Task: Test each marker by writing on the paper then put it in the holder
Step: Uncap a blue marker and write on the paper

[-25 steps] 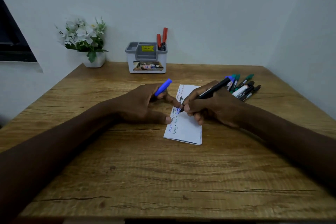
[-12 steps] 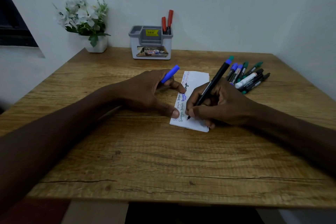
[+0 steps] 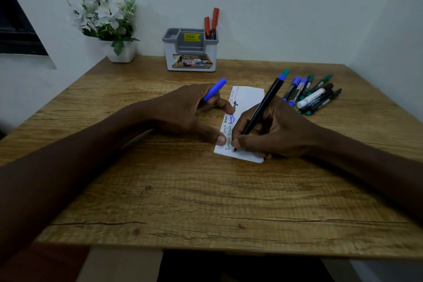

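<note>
My right hand [image 3: 272,130] grips a black marker [image 3: 263,105] with a blue end, its tip touching the near left corner of the white paper [image 3: 248,96]. The paper carries several lines of coloured writing along its left side. My left hand [image 3: 185,112] presses on the paper's left edge with thumb and forefinger and holds a blue cap [image 3: 215,89] between its fingers. The grey and white holder [image 3: 191,52] stands at the back of the table with two red markers [image 3: 211,23] in its right compartment. A pile of loose markers [image 3: 311,96] lies to the right of the paper.
A white pot of white flowers [image 3: 107,23] stands at the back left corner of the wooden table [image 3: 206,201]. Walls close in behind and on the right. A dark window frame [image 3: 13,30] is at the far left.
My right hand slid the marker tip from the middle of the paper down to its near left corner, and the marker stands steeper. The camera view shifted slightly.
</note>
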`<action>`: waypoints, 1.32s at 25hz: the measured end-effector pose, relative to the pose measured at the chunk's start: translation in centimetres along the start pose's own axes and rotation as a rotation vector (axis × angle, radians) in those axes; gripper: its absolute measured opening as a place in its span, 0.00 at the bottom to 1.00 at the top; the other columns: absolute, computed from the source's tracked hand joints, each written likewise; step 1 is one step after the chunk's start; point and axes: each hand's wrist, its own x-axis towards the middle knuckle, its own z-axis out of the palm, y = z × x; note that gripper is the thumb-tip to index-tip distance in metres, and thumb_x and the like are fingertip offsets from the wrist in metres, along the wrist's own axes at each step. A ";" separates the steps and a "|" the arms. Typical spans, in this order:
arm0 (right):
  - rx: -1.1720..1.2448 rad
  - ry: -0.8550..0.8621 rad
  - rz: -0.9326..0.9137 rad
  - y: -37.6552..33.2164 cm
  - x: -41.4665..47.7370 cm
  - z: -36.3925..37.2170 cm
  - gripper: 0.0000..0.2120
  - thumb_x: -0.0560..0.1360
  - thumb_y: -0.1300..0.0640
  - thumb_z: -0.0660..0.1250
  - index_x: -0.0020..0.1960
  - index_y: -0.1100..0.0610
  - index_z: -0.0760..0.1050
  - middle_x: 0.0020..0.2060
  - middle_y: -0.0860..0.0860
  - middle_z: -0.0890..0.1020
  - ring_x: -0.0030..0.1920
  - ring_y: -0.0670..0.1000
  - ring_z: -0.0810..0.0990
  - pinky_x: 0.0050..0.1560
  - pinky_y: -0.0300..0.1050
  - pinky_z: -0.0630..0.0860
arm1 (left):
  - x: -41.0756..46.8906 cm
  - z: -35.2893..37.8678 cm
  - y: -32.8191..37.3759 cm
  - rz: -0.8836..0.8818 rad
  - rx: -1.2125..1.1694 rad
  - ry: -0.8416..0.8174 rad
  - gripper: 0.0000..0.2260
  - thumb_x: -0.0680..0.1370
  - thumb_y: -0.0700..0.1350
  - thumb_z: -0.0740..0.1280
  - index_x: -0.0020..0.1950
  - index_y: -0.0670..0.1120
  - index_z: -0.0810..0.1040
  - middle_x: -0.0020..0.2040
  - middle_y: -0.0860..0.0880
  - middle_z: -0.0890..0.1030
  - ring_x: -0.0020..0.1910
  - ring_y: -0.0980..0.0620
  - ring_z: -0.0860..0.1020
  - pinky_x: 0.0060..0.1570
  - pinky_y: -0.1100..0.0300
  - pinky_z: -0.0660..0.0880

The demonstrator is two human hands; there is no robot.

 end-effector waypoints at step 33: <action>0.007 0.084 0.156 -0.3 0.6 -0.1 0.03 0.77 0.67 0.70 0.45 0.66 0.81 0.24 0.54 0.82 0.21 0.49 0.78 0.24 0.39 0.76 | 0.2 -0.1 -0.1 -0.001 -0.018 0.003 0.24 0.64 0.62 0.78 0.56 0.62 0.75 0.55 0.79 0.74 0.58 0.79 0.69 0.56 0.69 0.66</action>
